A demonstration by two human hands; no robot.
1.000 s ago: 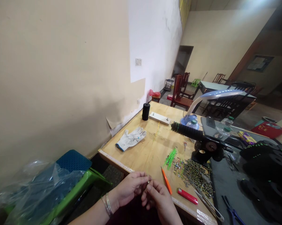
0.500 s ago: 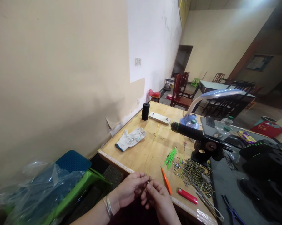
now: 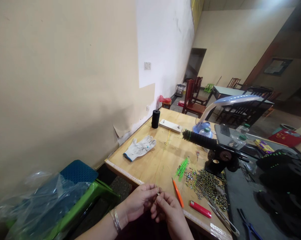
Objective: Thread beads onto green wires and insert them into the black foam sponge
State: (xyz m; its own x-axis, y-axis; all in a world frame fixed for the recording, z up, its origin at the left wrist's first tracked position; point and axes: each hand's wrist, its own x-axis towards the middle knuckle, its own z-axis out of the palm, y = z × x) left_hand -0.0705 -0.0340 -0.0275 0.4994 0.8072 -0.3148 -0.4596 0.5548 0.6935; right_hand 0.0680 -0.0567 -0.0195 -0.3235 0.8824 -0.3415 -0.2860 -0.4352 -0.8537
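Note:
At the table's front edge my left hand [image 3: 143, 200] and my right hand [image 3: 167, 208] meet, fingertips pinched together. A thin line [image 3: 157, 181], faint and greenish, runs up from between them; the small end at the fingertips is mostly hidden. Just right of my right hand lies an orange pointed tool [image 3: 178, 193], and past it a red lighter [image 3: 200, 209]. Behind these are a bundle of bright green strips [image 3: 182, 168], a scatter of small beads [image 3: 190, 177] and a heap of small dark-and-gold metal pieces [image 3: 209, 186].
A white glove [image 3: 140, 147] lies at the table's left. Farther back stand a black spool [image 3: 156, 119], a white bar with two pegs [image 3: 170, 126] and a lamp [image 3: 203, 115]. A black winding device [image 3: 220, 155], tweezers [image 3: 224, 218] and blue-handled pliers [image 3: 248, 225] are to the right.

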